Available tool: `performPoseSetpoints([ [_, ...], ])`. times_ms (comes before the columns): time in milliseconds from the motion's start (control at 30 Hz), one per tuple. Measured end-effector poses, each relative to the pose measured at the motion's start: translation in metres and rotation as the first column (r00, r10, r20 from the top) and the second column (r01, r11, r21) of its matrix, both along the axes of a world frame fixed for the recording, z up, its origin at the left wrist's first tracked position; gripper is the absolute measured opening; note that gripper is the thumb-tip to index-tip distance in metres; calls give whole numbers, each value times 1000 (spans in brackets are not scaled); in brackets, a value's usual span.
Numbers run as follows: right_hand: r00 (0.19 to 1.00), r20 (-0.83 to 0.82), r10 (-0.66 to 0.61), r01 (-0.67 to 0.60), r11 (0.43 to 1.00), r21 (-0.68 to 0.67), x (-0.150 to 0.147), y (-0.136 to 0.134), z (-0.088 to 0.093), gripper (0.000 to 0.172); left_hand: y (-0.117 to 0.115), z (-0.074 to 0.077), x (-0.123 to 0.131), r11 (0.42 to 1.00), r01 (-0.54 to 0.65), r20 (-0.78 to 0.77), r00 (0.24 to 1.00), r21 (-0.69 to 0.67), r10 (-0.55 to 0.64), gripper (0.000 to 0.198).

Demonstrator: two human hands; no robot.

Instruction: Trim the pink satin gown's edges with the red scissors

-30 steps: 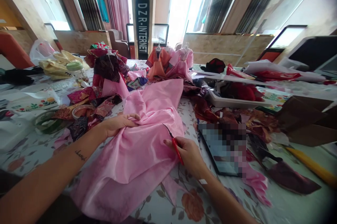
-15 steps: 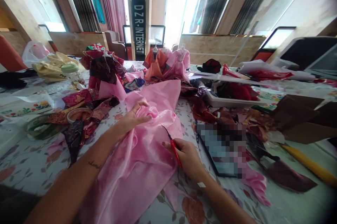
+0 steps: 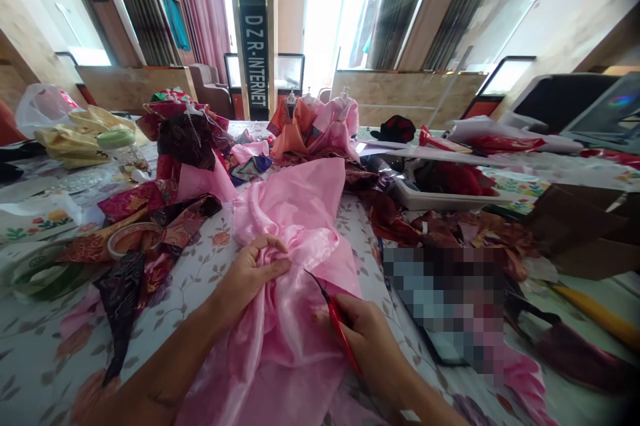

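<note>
The pink cloth (image 3: 295, 313) lies down the middle of the desk (image 3: 195, 273), its far edge near the small dressed figures and its near end running out of the bottom of view. Left of it, a bare floral strip separates it from the patterned scraps (image 3: 133, 203); on the right, a narrower strip stands between its edge and a partly blurred flat device (image 3: 445, 347). Beyond both strips the surface is crowded, leaving little open room. Two hands are at work: the left hand (image 3: 257, 273) pinches a gathered fold of the cloth, and the right hand (image 3: 365, 333) grips one red-handled tool (image 3: 341, 333), its thin dark tip just beside that fold. Counted around them: two rings at left, one green (image 3: 65, 286) and one pale (image 3: 117, 253); one lidded jar (image 3: 123, 146); one white tray (image 3: 443, 201); one brown box (image 3: 570, 229). The scraps overlap too much to count.
</note>
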State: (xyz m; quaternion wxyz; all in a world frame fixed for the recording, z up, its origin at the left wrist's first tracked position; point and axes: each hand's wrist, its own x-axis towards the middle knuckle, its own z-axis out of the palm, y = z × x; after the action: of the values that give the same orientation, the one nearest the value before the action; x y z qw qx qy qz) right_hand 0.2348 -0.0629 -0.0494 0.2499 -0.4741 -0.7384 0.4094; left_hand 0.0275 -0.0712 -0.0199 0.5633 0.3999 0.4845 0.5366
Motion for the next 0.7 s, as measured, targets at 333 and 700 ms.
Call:
performPoseSetpoints([
  [333, 999, 54, -6, 5, 1000, 11, -1, -3, -7, 43, 1, -6, 3, 993, -62, 24, 998, -102, 64, 8],
  [700, 998, 49, -29, 31, 999, -30, -2, -9, 0, 46, -4, -8, 11, 976, -185, -126, 972, 119, 200, 6],
])
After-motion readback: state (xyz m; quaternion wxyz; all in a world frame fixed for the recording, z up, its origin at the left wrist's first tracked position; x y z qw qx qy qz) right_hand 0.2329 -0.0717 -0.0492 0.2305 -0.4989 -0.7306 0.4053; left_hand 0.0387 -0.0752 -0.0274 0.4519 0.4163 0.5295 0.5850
